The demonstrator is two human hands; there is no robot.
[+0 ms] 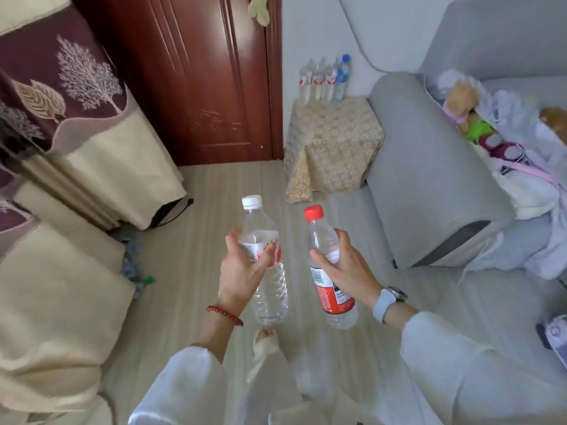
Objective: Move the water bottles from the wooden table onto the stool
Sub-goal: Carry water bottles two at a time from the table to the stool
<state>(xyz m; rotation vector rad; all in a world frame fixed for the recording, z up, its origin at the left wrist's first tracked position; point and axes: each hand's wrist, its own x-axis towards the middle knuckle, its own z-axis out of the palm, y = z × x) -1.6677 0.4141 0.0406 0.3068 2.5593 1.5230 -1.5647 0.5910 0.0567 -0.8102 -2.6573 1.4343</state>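
Between sofa (435,179) and me, open floor (214,185); my left grip (242,265) clasps a white-capped bottle (270,289), my right grip (343,262) a red-capped bottle (333,289); four bottles (325,79) crowd the stool (334,142).

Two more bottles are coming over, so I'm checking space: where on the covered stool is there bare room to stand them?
The stool is crowded only along its back edge, where four bottles stand in a row by the wall. The front of its top, between that row and the near edge beside the sofa arm, looks bare.

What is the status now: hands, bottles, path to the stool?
Left hand grips white-capped bottle; right hand grips red-capped bottle. Stool ahead, four bottles along its back edge. Floor between shows no obstacle.
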